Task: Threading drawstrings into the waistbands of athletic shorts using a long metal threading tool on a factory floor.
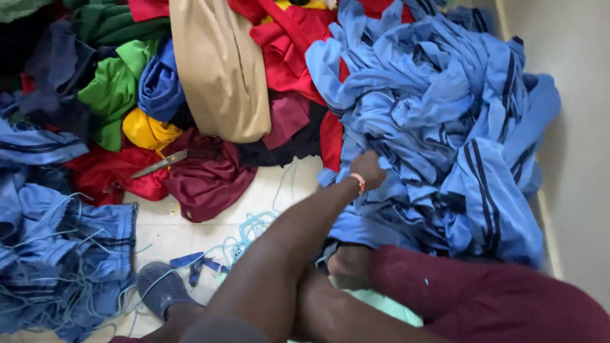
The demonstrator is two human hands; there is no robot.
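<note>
Head view: right hand (367, 170) clenches crumpled light-blue, navy-striped garments (445, 127) heaped against the wall (572, 127); left hand unseen. Bare tiled floor (254, 190) lies left.

A garment workshop: heaps of matching blue shirts (438, 127) cover the tiled floor (254, 190); scissors (160, 164) and thread scraps (248, 232) beside them.

The scene is viewed from a single camera worn on the head, aimed steeply down and forward over the person's own legs onto the tiled floor (273, 184). The nearest parts, an arm and knees, are seen close at 6 o'clock, while the blue garment heap (438, 127) is framed toward 2 o'clock and a wall (572, 127) at 3 o'clock.
</note>
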